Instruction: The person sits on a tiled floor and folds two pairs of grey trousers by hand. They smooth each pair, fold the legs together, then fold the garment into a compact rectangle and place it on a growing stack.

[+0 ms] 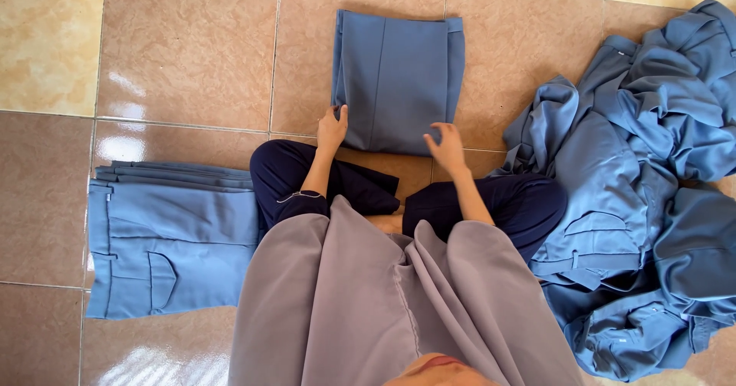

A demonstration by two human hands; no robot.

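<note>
Both hands grip the near edge of folded trousers [399, 79] on the floor ahead, left hand [332, 129] and right hand [446, 147] at corners; best keep edges aligned.

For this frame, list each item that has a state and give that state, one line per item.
Folded trousers: folded into a flat rectangle on the tile floor, both hands on the near edge.
Stack of trousers: folded, neatly piled at the person's left.
Heap of garments: unfolded, crumpled, at the person's right.
Left hand: gripping the near left corner.
Right hand: fingers pinching the near right edge.
</note>
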